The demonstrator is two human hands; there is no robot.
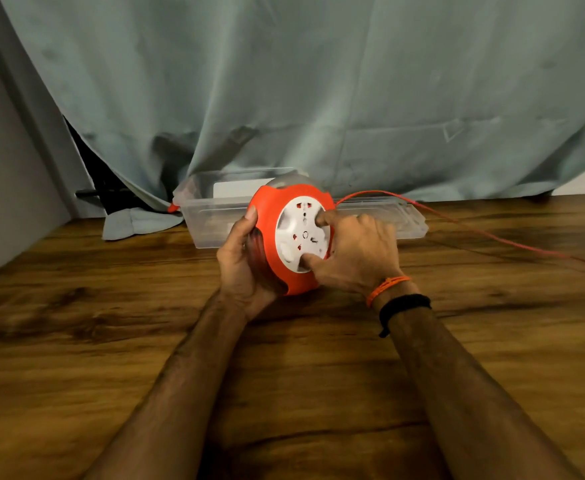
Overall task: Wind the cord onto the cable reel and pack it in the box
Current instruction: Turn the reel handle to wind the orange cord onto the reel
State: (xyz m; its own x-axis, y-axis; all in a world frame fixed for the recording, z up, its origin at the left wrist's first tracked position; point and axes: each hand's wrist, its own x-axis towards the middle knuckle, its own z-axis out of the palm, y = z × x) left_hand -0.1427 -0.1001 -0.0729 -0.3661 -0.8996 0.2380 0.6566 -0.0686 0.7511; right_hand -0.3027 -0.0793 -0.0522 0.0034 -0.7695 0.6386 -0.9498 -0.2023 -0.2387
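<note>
A round orange cable reel with a white socket face stands tilted just above the wooden table, at the centre of the head view. My left hand cups its left side and back. My right hand presses thumb and a finger into recesses of the white face. A thin orange cord leaves the reel's top right, arcs over and runs slack across the table to the right edge. Behind the reel lies a clear plastic box, open at the top, with its clear lid beside it on the right.
A grey-green curtain hangs down to the table right behind the box. An orange piece pokes out at the box's left corner. The wooden table spreads wide in front. A grey wall closes the left side.
</note>
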